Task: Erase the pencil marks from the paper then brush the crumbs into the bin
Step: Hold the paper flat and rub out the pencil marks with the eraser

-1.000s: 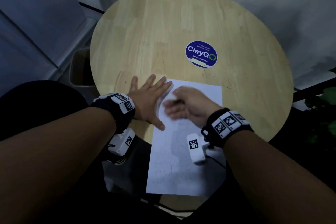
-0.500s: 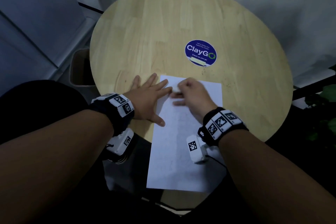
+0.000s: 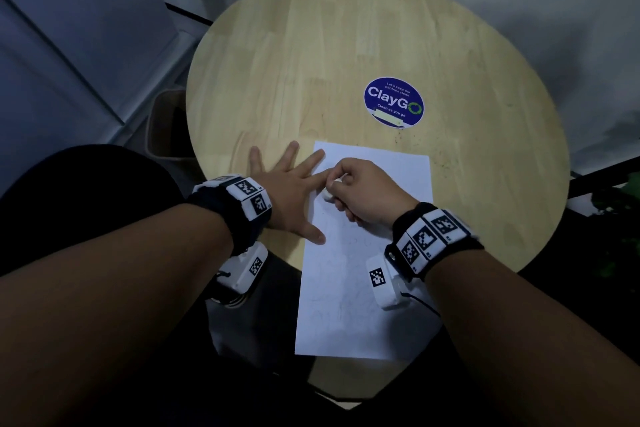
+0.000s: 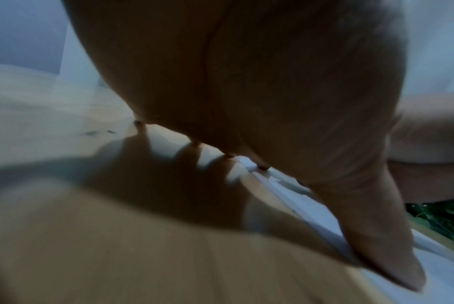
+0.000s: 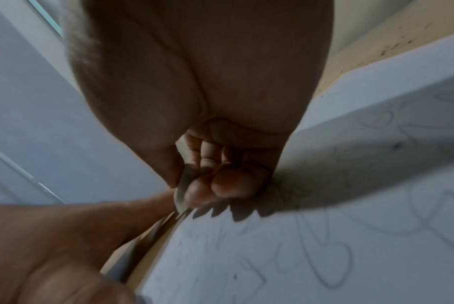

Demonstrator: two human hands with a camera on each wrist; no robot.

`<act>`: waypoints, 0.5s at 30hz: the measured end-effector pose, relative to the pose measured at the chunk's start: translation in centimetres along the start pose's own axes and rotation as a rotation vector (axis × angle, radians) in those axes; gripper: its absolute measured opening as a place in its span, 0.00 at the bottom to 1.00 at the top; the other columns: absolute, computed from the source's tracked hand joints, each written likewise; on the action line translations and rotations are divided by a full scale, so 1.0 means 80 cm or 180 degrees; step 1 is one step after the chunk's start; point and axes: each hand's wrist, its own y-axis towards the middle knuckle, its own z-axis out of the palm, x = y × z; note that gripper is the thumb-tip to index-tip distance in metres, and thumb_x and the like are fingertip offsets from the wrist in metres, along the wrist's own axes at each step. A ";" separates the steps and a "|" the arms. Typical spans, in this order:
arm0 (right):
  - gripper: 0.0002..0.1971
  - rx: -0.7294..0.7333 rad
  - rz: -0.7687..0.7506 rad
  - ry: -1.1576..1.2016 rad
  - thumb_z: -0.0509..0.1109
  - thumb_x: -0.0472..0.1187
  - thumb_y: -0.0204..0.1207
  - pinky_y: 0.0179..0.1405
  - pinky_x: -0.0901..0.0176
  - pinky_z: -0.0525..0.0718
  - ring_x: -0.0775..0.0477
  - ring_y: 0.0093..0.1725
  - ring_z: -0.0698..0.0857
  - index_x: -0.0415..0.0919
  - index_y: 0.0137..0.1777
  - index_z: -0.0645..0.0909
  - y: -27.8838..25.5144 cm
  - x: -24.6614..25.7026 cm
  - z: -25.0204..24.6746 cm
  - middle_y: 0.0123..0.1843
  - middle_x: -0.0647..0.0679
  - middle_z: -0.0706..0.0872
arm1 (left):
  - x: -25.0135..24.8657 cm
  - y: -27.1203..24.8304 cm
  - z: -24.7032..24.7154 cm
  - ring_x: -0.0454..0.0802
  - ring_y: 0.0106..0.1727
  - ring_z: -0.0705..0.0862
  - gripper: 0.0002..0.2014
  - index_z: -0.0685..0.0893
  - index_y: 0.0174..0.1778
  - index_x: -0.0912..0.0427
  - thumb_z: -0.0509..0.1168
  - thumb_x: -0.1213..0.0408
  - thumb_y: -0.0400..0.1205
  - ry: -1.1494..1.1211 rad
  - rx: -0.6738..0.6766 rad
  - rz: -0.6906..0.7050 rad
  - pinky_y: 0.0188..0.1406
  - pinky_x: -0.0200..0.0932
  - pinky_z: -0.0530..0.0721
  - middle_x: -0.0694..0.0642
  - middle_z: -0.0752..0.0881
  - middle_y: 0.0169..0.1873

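Observation:
A white sheet of paper (image 3: 360, 291) with faint pencil drawings (image 5: 332, 253) lies at the near edge of the round wooden table (image 3: 311, 55), its near end hanging over the rim. My left hand (image 3: 291, 184) lies flat with fingers spread, pressing the paper's left edge and the table. My right hand (image 3: 360, 191) pinches a small white eraser (image 3: 328, 195) and holds it on the paper near its left edge, close to my left index finger. The right wrist view shows the eraser (image 5: 182, 185) between my thumb and curled fingers. A bin (image 3: 166, 121) stands on the floor left of the table.
A round blue ClayGo sticker (image 3: 394, 102) is stuck on the table beyond the paper. Dark specks (image 3: 440, 156) dot the wood right of the sheet. Walls close in behind the table, and a green plant (image 3: 620, 198) sits at the far right.
My right hand moved up toward the paper's top edge, then came back down and left beside my left index finger. The left hand stayed flat in place.

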 end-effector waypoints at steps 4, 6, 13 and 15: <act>0.05 -0.0252 -0.0272 -0.0871 0.71 0.36 0.82 0.33 0.58 0.84 0.48 0.33 0.88 0.43 0.45 0.86 0.006 0.002 -0.001 0.34 0.50 0.91 | -0.001 0.000 -0.004 0.58 0.88 0.21 0.67 0.27 0.85 0.25 0.69 0.16 0.64 -0.0010 0.0105 -0.0022 0.73 0.95 0.34 0.37 0.24 0.88; 0.06 0.0255 -0.0216 -0.0928 0.71 0.31 0.80 0.31 0.57 0.84 0.50 0.29 0.87 0.39 0.43 0.86 -0.001 0.009 0.003 0.31 0.55 0.90 | -0.003 0.000 -0.006 0.59 0.88 0.21 0.67 0.29 0.85 0.24 0.70 0.16 0.63 -0.0020 0.0149 -0.0019 0.71 0.96 0.35 0.37 0.24 0.87; 0.05 -0.0441 -0.0368 -0.1082 0.72 0.37 0.82 0.33 0.59 0.78 0.53 0.35 0.86 0.44 0.44 0.86 0.004 0.006 0.008 0.37 0.53 0.87 | -0.005 -0.001 -0.007 0.59 0.89 0.22 0.66 0.29 0.84 0.23 0.72 0.18 0.63 -0.0079 0.0140 -0.0036 0.71 0.96 0.34 0.36 0.25 0.88; 0.06 0.0037 -0.0343 -0.1006 0.73 0.32 0.80 0.32 0.62 0.80 0.59 0.31 0.86 0.41 0.43 0.86 -0.001 0.009 0.012 0.36 0.56 0.88 | -0.004 -0.002 -0.008 0.59 0.89 0.22 0.65 0.33 0.86 0.23 0.72 0.17 0.63 -0.0043 0.0157 -0.0035 0.71 0.96 0.36 0.36 0.25 0.88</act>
